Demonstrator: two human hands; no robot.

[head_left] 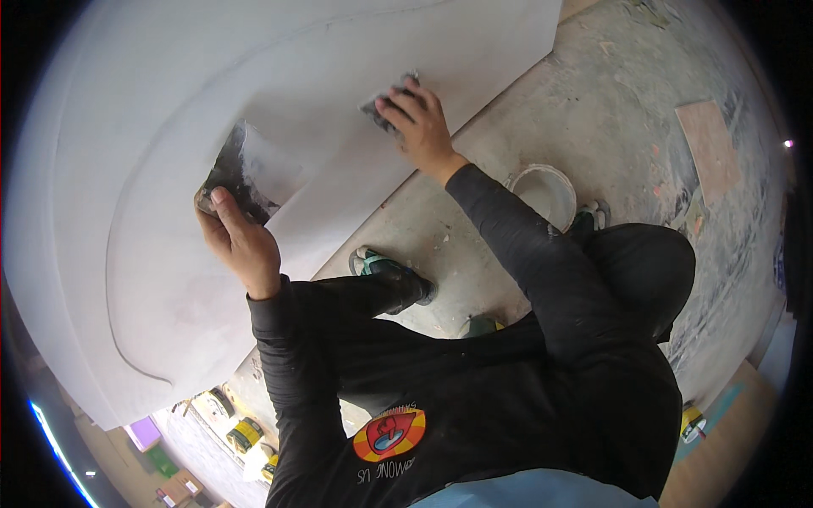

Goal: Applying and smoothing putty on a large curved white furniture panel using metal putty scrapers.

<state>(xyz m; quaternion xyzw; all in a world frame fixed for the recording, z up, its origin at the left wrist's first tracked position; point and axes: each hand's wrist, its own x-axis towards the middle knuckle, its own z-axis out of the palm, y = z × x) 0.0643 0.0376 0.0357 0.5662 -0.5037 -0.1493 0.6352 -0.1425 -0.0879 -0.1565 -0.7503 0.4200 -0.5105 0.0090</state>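
My left hand [244,247] is closed on the edge of a dark flat plate [229,162], thumb on top. Pale grey-white paste or dust coats the plate's right side. Up and to the right, my right hand [421,129] grips a small dark flat pad [375,112]. That pad lies against the large white panel [322,140], or very near it; its exact kind is unclear, as fingers cover part of it. The panel stretches across the left and upper view, with a thin curved groove in its surface.
A round whitish bucket [555,178] stands on the stained concrete floor [627,76] beside my right forearm. A brown board [709,148] lies at the right. My shoes [388,269] are beside the panel's edge. Several yellow-and-black cans [246,434] sit at lower left.
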